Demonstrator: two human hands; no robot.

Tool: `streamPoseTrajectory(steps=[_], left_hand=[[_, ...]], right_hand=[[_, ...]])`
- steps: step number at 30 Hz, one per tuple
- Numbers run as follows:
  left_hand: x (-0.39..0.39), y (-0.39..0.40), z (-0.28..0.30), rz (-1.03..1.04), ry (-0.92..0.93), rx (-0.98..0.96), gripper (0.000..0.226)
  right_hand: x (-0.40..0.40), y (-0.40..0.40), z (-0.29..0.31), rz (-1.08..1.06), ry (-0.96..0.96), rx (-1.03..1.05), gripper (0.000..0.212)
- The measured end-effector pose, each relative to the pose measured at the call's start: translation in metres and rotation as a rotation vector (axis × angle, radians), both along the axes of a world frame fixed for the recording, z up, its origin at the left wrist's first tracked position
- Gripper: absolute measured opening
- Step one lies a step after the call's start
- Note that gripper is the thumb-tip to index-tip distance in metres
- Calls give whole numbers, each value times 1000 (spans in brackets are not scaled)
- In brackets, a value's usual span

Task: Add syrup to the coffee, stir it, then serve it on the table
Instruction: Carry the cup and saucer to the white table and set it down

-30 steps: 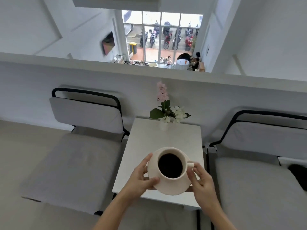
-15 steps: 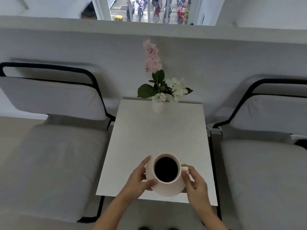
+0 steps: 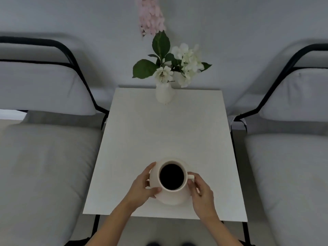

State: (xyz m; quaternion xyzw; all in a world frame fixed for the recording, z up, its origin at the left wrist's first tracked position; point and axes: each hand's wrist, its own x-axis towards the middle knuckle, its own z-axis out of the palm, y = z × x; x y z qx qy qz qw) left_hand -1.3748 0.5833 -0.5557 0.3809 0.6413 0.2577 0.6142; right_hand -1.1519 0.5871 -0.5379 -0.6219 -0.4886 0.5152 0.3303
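A cream cup (image 3: 171, 177) full of black coffee stands on a cream saucer (image 3: 173, 198), over the near part of the small white table (image 3: 166, 135). My left hand (image 3: 142, 187) grips the saucer's left rim, thumb on top. My right hand (image 3: 202, 192) holds the saucer's right rim just below the cup's handle. Whether the saucer touches the tabletop cannot be told. No syrup or spoon is in view.
A white vase of white and pink flowers (image 3: 165, 94) stands at the table's far edge, against the grey wall. Grey cushioned chairs with black frames flank the table, one on the left (image 3: 44, 157) and one on the right (image 3: 287, 166).
The view has come closer and tilted down. Both hands have carried the cup and saucer forward and lower over the near part of the table.
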Motion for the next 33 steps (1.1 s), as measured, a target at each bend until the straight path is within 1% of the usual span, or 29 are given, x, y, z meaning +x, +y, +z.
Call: streamPoseTrajectory(steps=[6, 11, 17, 19, 23, 27, 33], left_hand=[[-9, 3, -18, -16, 2, -6, 87], [-20, 7, -26, -92, 91, -4, 91], [-23, 12, -31, -102, 191, 51, 91], [-22, 12, -32, -98, 219, 69, 90], [-20, 14, -31, -118, 271, 90, 89], [-21, 17, -31, -161, 309, 81, 92], [-20, 18, -29, -213, 383, 112, 93]], right_hand=[[-10, 6, -21, -9, 3, 1, 26], [-15, 9, -36, 3, -37, 43, 25], [-21, 8, -43, -17, -63, 39, 28], [-24, 7, -43, -43, -73, 42, 36], [-29, 7, -39, -95, -95, 76, 64], [-32, 5, -37, -114, -91, 66, 71], [-35, 3, -36, -134, -110, 56, 72]])
